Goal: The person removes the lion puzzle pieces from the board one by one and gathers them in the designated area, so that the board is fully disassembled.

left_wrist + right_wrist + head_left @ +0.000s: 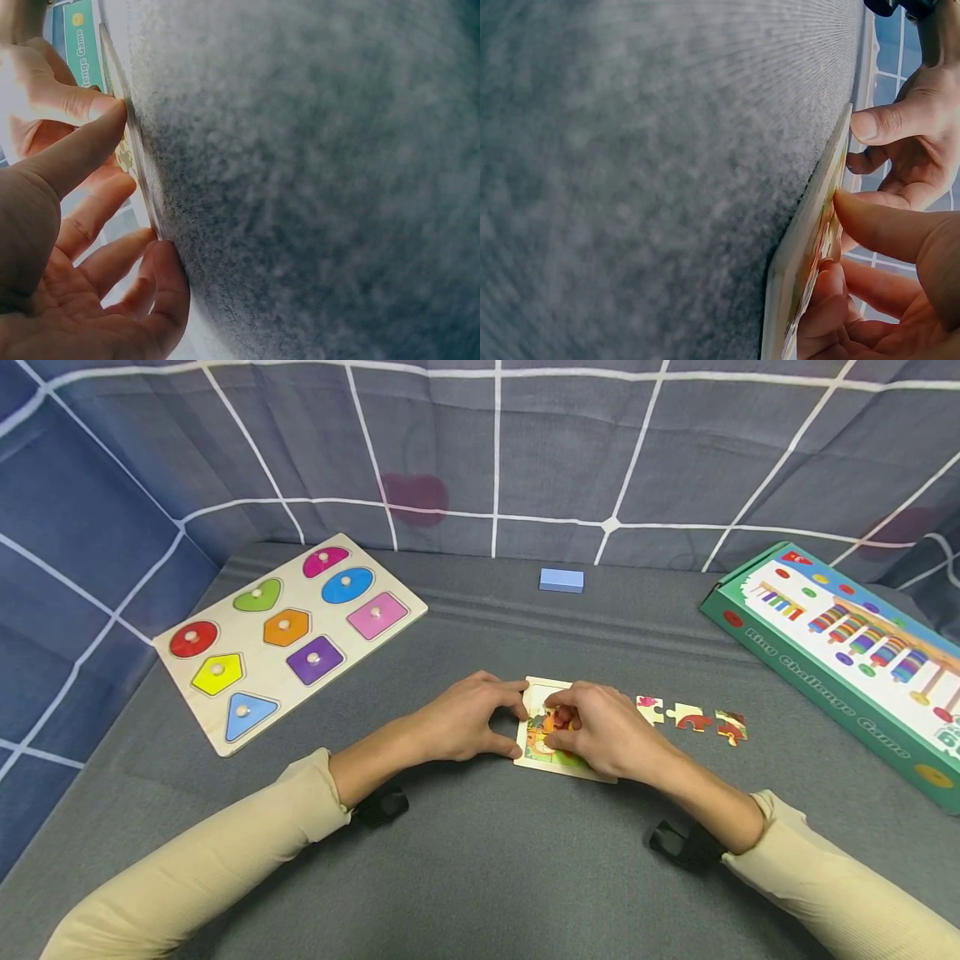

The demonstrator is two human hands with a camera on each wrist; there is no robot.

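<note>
A small wooden jigsaw puzzle board (566,769) with a colourful picture lies flat on the grey table. At its left edge, my left hand (472,718) holds the board, thumb near the lower corner and fingers near the upper one. Over the picture, my right hand (611,731) has thumb and fingertips around a puzzle piece (564,718), which they partly hide. Both wrist views show fingertips low against the board (799,274). To the right of the board lie three loose jigsaw pieces: a pale one (649,709), a red-and-cream one (688,717) and a darker one (731,727).
A wooden shape board (258,710) with coloured knobbed shapes lies at the left. A blue block (561,581) sits at the back, near the dark checked curtain (450,443). On the right stands a green game box (825,681).
</note>
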